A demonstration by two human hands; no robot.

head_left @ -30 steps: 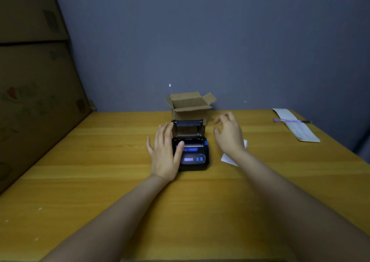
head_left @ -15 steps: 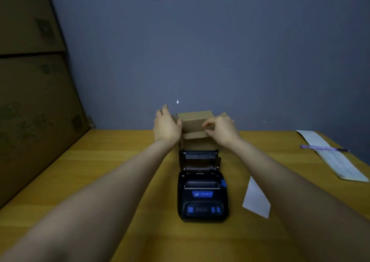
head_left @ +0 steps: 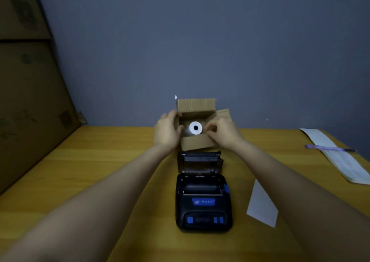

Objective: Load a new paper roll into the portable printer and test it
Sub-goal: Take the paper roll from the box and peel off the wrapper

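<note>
A black portable printer (head_left: pixel 203 201) with blue buttons sits on the wooden table (head_left: pixel 100 181), its lid standing open and its paper bay empty. Behind it a small cardboard box (head_left: pixel 197 143) is tipped toward me with its flaps open. A white paper roll (head_left: pixel 195 128) with a dark core shows inside the box. My left hand (head_left: pixel 167 130) grips the box's left side. My right hand (head_left: pixel 223 132) holds the right side, its fingertips beside the roll.
A loose white paper slip (head_left: pixel 262 205) lies to the right of the printer. A long printed receipt strip (head_left: pixel 338 157) with a purple pen (head_left: pixel 330 148) across it lies at the far right. Large cardboard panels (head_left: pixel 30 101) lean along the left wall.
Both hands left the printer and reached back to the box. The box now tips toward me with its flaps spread, so the paper roll inside shows.
</note>
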